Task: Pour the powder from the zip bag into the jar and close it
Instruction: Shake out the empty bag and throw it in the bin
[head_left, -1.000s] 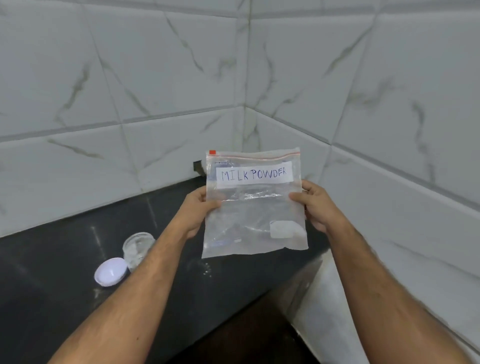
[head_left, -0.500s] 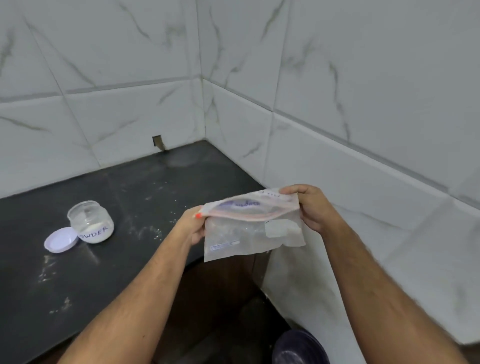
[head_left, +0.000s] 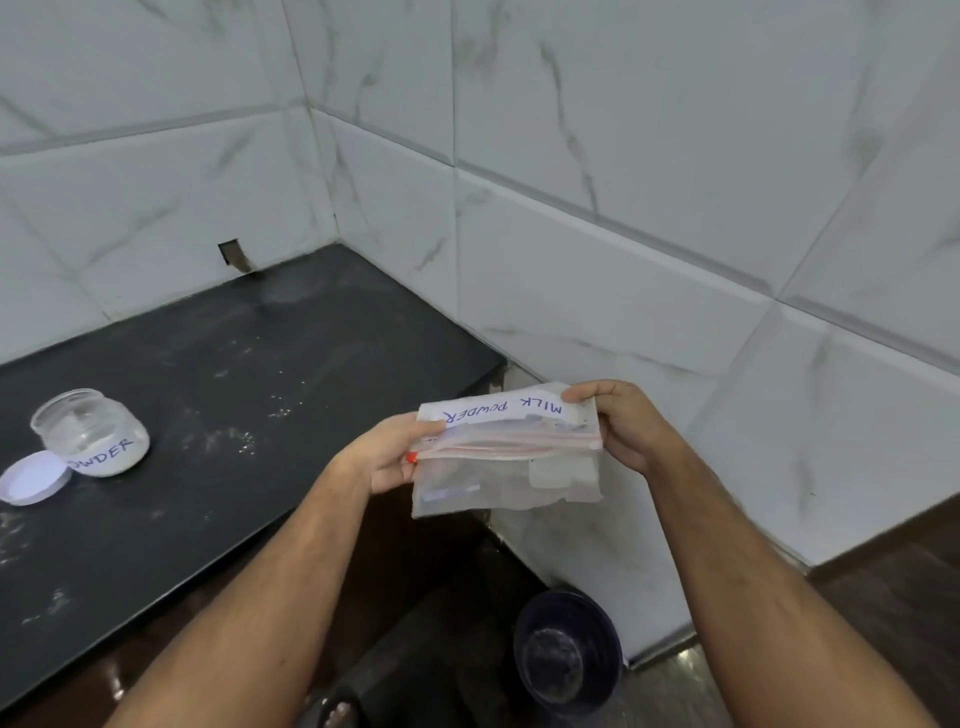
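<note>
- The zip bag (head_left: 506, 457) is held in the air off the right end of the black counter (head_left: 249, 395), out past its front corner, with both hands on it.
- The left hand (head_left: 387, 457) has its fingers closed on the bag's left edge, at the end of the zip strip where a small red tab shows.
- The right hand (head_left: 626, 423) pinches the bag's upper right corner, thumb on top and fingers curled behind.
- The top part of the bag is folded over towards the camera, so its white label reading "MILK POWDER" appears upside down; the red-lined zip strip runs just below the label.
- The lower part of the bag hangs slack and looks nearly empty, though the crumpled plastic makes it hard to judge what powder is left inside.
- The jar (head_left: 91, 434) stands upright on the counter, well to the left of the bag, its mouth uncovered and white powder inside; its label shows the letters "OWDER".
- The white lid (head_left: 34, 477) lies flat on the counter, touching the jar's lower left side.
- Traces of white powder are scattered on the counter between the jar and the bag.
- White marble-look wall tiles (head_left: 623, 182) rise behind and to the right of the counter.
- A dark round bucket (head_left: 569, 649) sits on the floor below the bag.
</note>
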